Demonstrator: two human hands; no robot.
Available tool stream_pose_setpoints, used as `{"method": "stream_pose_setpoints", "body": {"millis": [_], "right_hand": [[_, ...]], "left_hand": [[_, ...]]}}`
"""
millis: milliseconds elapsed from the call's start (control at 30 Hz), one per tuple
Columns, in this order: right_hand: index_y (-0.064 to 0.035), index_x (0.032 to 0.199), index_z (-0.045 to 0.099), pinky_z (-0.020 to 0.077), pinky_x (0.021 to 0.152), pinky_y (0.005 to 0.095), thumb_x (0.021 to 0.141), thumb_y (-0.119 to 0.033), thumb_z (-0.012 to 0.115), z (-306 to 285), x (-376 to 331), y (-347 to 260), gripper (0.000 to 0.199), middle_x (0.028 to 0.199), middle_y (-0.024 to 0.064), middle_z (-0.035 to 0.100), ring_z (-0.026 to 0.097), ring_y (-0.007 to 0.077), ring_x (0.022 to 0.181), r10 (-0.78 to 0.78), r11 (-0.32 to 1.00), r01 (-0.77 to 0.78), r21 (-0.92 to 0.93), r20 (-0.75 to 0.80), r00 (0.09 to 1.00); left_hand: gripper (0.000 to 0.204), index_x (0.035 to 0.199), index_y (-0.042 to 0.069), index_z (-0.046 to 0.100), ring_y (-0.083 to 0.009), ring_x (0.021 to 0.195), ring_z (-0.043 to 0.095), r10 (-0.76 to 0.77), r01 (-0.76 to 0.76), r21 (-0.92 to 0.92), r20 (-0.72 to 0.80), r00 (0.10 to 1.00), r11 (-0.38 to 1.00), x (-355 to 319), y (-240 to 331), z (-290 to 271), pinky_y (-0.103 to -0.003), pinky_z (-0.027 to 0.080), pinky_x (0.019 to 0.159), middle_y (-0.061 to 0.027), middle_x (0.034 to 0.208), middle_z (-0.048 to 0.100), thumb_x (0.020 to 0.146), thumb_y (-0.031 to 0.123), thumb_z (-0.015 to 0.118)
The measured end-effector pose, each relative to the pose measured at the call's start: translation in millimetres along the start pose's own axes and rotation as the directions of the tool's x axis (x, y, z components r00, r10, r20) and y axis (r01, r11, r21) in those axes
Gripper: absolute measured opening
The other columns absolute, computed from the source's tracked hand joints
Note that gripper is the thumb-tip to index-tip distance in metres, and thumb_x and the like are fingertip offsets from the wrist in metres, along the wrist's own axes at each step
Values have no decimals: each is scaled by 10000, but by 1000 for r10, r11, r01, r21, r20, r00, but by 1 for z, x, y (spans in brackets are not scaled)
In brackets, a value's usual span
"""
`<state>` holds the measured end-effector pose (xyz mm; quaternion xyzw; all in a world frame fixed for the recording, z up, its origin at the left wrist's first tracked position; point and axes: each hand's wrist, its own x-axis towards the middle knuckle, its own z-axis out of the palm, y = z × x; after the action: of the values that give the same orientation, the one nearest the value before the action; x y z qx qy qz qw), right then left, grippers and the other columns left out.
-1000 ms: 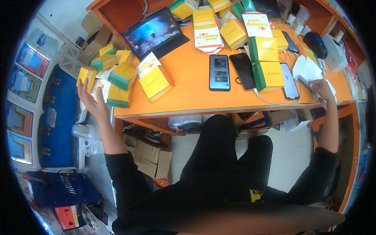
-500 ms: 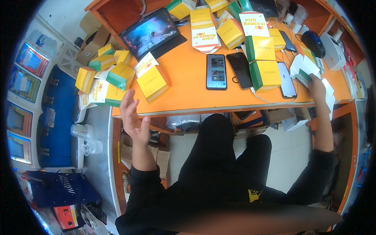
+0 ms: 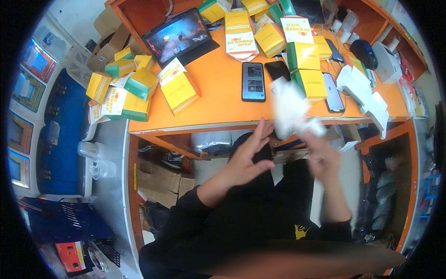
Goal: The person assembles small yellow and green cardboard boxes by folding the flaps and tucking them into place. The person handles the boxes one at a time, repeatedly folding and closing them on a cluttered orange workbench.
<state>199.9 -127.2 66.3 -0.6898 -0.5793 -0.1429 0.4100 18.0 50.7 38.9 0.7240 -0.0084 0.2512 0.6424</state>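
My right hand [image 3: 324,160] is closed on the lower corner of a white flat carton blank [image 3: 289,108], blurred by motion, above the desk's front edge. To its left my left hand [image 3: 245,162] is open, fingers stretched and thumb apart, near the blank but holding nothing. More white carton blanks [image 3: 364,95] lie at the desk's right end, flaps hanging over the edge. A folded yellow carton [image 3: 180,93] with a white printed lid stands on the left part of the desk. Two yellow and green cartons [image 3: 310,85] stand in a row behind the moving blank.
A phone with a lit screen [image 3: 253,82] lies mid-desk, a dark phone [image 3: 278,70] beside it. Another phone [image 3: 333,93] lies near white cables. A tablet [image 3: 177,38] stands at the back left. Several yellow cartons [image 3: 134,86] pile up on the left. The orange desk [image 3: 218,88] has shelves below.
My right hand has moved left from the stack at the right, bringing a white blank with it. My left hand has come right and down, toward the middle, still open.
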Motion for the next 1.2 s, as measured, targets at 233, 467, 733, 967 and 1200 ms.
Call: {"method": "stream_pose_setpoints", "body": {"millis": [233,467,733,967,1200], "right_hand": [[37,1093,549,484,876,355,852,-447,715,39,-19,-55,566,986,130,652,629,221,950,402,507,-320,801,108,909],[18,1062,533,461,866,311,889,-155,661,41,-20,-59,276,991,99,608,581,168,933,588,603,-560,568,158,793],[-9,916,576,478,829,311,904,3,598,55,-38,-38,28,973,112,626,621,196,903,445,808,-383,448,-37,895],[27,898,704,519,748,320,785,-50,702,43,-26,-43,137,857,184,705,700,264,771,324,936,-335,106,105,940],[8,949,732,537,839,346,779,-65,725,47,-23,-40,185,945,164,722,714,280,870,375,909,-392,139,133,917]], "left_hand": [[761,1479,0,269,-397,1253,505,-13,-82,510,181,983,856,-12,-9,26,-378,460,1011,-244,1398,450,820,25,647],[276,1052,-26,654,-316,1020,672,482,-364,616,-29,875,699,-18,-13,35,-380,576,828,-202,1101,667,781,-7,699],[169,954,0,671,-281,1024,674,329,-273,220,-285,900,936,-10,-31,25,-345,560,837,-127,986,675,796,2,733],[227,932,11,658,-316,1083,649,364,-336,151,-226,904,930,8,-46,24,-380,554,894,-112,1026,653,730,-7,761],[196,928,-3,677,-332,1100,638,338,-339,28,-209,918,940,13,-51,19,-400,540,919,-125,1034,648,746,-13,748]]}}
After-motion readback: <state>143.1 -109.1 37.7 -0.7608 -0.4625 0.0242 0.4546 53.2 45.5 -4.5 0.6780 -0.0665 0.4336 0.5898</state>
